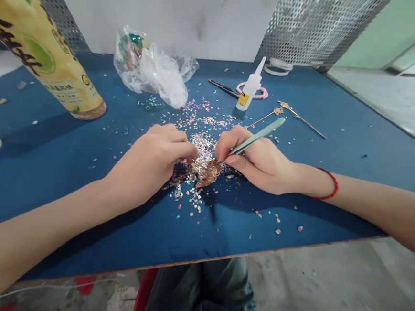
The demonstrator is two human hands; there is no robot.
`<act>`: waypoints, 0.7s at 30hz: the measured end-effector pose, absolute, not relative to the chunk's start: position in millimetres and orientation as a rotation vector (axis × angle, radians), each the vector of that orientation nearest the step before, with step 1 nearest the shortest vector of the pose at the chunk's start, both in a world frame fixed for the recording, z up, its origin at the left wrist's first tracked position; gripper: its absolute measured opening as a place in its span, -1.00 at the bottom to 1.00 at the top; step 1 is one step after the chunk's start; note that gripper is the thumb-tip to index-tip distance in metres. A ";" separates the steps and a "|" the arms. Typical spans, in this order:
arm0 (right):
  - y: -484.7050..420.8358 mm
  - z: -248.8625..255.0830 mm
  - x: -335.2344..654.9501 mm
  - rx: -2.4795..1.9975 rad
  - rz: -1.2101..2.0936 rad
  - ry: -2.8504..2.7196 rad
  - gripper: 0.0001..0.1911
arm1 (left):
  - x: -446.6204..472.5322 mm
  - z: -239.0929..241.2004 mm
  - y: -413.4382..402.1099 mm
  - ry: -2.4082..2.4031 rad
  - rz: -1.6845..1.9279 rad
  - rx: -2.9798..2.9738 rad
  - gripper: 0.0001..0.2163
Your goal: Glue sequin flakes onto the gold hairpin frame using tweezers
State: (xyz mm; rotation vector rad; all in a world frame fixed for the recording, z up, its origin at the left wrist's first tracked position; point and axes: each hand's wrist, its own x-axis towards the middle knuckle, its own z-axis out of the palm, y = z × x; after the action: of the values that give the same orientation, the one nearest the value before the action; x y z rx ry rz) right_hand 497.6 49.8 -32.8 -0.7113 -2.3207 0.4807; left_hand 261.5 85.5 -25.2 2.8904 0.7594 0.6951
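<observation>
Head view: our left grip [151, 164] pinches the stem of a copper leaf [208, 172] just above the blue worktop [322, 204], our right grip [258, 163] closed on green tweezers [254, 140] at the leaf; most sequins [192, 197] lie loose around it.
</observation>
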 end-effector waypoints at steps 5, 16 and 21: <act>49.5 -32.1 497.1 -0.735 0.499 -2.348 -0.83 | 262.6 -25.2 85.2 0.776 0.637 2.881 -0.65; 49.1 -32.4 497.8 -0.799 0.547 -2.387 -0.85 | 263.0 -27.9 87.2 0.769 0.572 2.875 -0.65; 49.3 -31.8 497.5 -0.803 0.566 -2.391 -0.84 | 263.0 -28.4 86.3 0.809 0.546 2.885 -0.64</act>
State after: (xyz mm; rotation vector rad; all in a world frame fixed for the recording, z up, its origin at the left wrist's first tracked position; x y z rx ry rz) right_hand 497.5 49.3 -31.8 -0.8033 -2.3912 0.5664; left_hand 263.0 86.3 -28.4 2.8846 0.8092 0.5459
